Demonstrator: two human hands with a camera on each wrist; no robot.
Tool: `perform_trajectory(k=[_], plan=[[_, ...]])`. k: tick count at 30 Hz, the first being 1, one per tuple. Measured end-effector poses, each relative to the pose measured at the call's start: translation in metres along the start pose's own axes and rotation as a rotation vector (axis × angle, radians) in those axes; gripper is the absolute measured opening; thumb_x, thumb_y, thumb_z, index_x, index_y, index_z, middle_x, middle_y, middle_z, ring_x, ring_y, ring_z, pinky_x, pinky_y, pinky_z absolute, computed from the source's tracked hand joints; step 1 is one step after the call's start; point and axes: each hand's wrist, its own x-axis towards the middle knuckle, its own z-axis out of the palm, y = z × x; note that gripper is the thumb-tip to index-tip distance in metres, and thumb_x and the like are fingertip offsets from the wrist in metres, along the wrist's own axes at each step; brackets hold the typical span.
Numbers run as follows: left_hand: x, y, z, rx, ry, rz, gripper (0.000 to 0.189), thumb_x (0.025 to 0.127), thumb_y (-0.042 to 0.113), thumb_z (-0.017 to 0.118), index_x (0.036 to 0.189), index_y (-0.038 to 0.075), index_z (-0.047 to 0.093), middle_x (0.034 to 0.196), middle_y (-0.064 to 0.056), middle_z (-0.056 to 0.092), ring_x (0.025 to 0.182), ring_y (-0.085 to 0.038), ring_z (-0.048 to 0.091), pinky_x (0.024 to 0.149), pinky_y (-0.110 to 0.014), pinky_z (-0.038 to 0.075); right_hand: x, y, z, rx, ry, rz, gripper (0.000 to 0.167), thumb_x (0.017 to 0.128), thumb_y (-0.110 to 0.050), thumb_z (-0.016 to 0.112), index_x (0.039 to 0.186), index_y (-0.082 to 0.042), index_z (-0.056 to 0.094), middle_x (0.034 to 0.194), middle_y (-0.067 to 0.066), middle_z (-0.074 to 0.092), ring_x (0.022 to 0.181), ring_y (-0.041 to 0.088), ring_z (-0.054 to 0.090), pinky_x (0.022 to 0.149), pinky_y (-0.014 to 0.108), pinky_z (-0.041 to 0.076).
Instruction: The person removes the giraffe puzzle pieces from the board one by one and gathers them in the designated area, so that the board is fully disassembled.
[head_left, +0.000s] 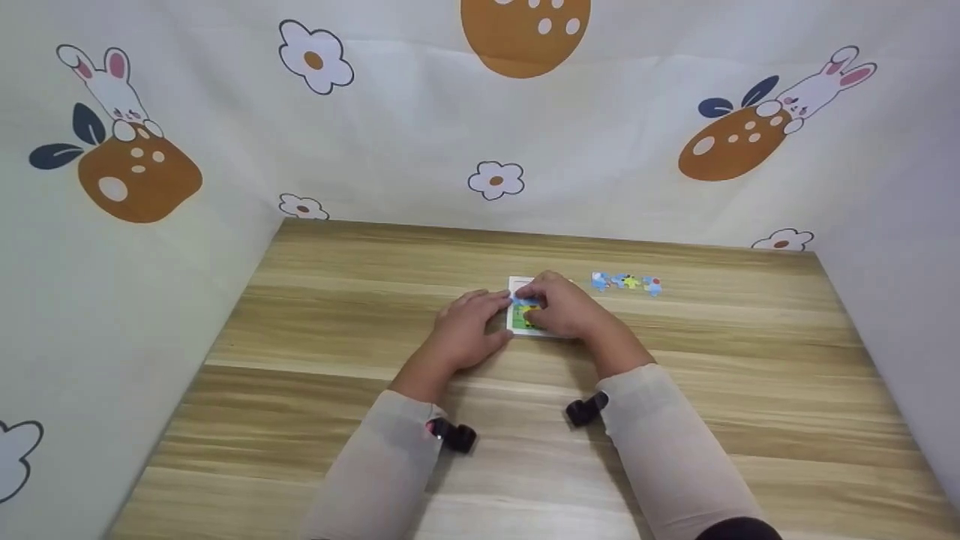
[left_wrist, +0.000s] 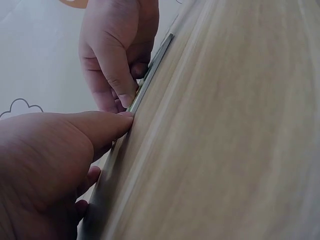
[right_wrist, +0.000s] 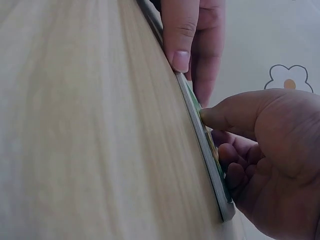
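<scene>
Currently, L hand [head_left: 468,330] touches puzzle [head_left: 518,320] w/ straight grip; R hand [head_left: 568,307] curled, hold unclear.

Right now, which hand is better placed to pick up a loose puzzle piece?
Probably the right hand: the loose puzzle pieces lie close by on its side, while the left hand touches the left edge of the puzzle board, farther from them.

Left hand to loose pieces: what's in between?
Head view: the board, with the right hand over it, lies between the left hand and the loose pieces.
</scene>
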Motion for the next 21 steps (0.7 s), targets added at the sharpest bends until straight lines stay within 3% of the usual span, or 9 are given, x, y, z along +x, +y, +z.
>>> perform_trajectory(k=[5,14,21], plan=[[0.0005,0.0002,-0.0003,-0.003,-0.010,-0.009,0.061,0.104,0.045,0.068,0.161,0.030,0.051,0.171,0.013,0.044,0.163,-0.022,0.032,0.129,-0.065,0.027,0.0009,-0.0003,-0.0003,0.027,0.009,0.019,0.039,0.095,-0.013,0.072,0.134,-0.009,0.071,0.135,0.014,0.059,0.118,0.028,0.057,0.112,0.047,0.048],[0.0003,0.0010,-0.0018,0.006,-0.016,-0.007,0.062,0.104,0.046,0.067,0.161,0.030,0.049,0.171,0.013,0.043,0.164,-0.023,0.031,0.130,-0.063,0.025,0.0021,0.0020,0.0002,0.055,0.046,-0.007,0.038,0.094,-0.009,0.074,0.132,-0.009,0.075,0.125,0.011,0.064,0.107,0.023,0.059,0.098,0.039,0.051],[0.0001,0.0005,-0.0003,-0.004,-0.026,-0.007,0.062,0.105,0.045,0.066,0.162,0.029,0.048,0.173,0.014,0.040,0.165,-0.022,0.028,0.133,-0.060,0.021,-0.0017,0.0026,0.0005,0.052,0.067,-0.034,0.037,0.095,-0.007,0.072,0.132,-0.008,0.075,0.122,0.010,0.063,0.105,0.022,0.060,0.094,0.036,0.051]])
